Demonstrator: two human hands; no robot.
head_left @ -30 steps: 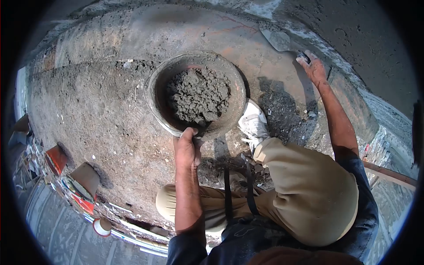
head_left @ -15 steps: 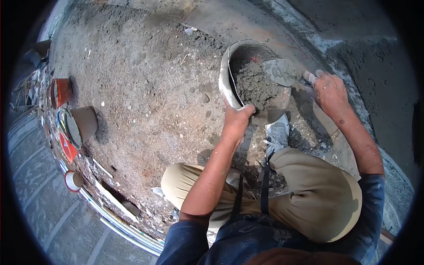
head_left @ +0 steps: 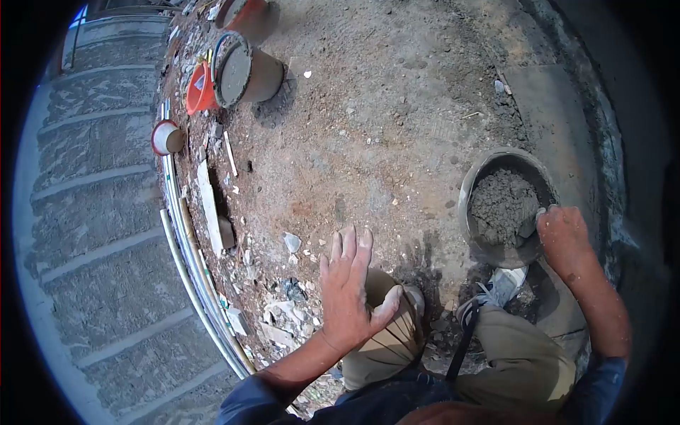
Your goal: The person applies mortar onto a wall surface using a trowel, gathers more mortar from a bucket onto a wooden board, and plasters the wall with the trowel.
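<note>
A round bucket (head_left: 465, 205) of wet grey mortar (head_left: 499, 202) stands on the ground by my shoe. At its right rim, my right hand (head_left: 564, 237) is closed round the handle of a trowel (head_left: 528, 225). The trowel's blade dips into the mortar, so only part of it shows. My left hand (head_left: 345, 290) is raised over my knee, fingers spread and dusted with mortar. It holds nothing and is well apart from the bucket.
At the upper left stand a grey-filled bucket (head_left: 269, 76), an orange bucket (head_left: 200, 92) and a small pale pot (head_left: 172, 140). Long pipes (head_left: 185, 273) and a white board (head_left: 207, 205) lie along the left, amid rubble. A ridged grey surface (head_left: 99, 241) lies beyond them.
My left hand has let go of the bucket's rim and moved left, opening out. The trowel has gone down into the mortar. The view has swung left.
</note>
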